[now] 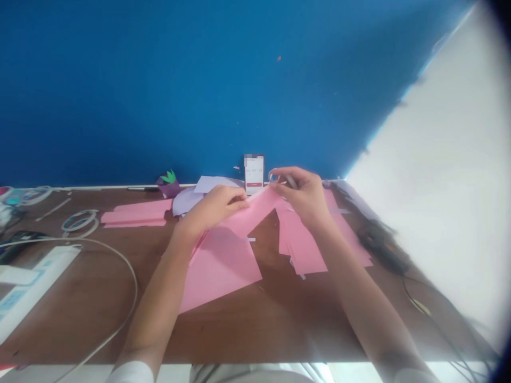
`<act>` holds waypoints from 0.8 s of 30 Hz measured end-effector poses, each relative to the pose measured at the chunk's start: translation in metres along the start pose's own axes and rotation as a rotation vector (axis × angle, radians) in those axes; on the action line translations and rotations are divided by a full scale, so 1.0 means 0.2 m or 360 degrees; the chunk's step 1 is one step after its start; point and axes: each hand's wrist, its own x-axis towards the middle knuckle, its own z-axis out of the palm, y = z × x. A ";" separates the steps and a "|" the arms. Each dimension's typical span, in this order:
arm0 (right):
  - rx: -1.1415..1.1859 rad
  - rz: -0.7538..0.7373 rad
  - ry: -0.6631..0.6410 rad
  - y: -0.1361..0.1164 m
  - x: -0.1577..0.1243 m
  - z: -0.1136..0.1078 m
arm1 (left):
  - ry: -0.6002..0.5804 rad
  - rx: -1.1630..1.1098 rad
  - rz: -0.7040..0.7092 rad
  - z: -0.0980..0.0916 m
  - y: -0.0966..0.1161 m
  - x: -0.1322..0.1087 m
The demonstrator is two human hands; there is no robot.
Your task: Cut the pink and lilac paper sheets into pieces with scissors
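Between both hands a sheet of pink paper (pixel 257 213) is held up at a slant, with a pale strip (pixel 255 196) along its upper edge. My left hand (pixel 219 205) has its fingers closed on the left part of that edge. At the right corner, thumb and fingers of my right hand (pixel 306 194) pinch the sheet, and a small white curl (pixel 273 174) shows by the fingertips. Under the left forearm lies another pink sheet (pixel 227 266) on the brown table (pixel 239 330). More pink sheets (pixel 307 250) lie beneath the right wrist.
A phone (pixel 254 175) leans upright against the blue wall (pixel 199 90). Lilac paper (pixel 215 184), a purple and green paper piece (pixel 170 185), folded pink paper (pixel 136 214) and tape rings (pixel 80 222) lie leftward. A power strip (pixel 40 287) and looping cable (pixel 133 271) occupy the left; a black device (pixel 383 250) sits right.
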 end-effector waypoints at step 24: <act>0.0084 0.0065 0.0313 0.05 0.04 -0.04 | 0.0078 -0.0141 -0.0082 -0.06 -0.02 -0.01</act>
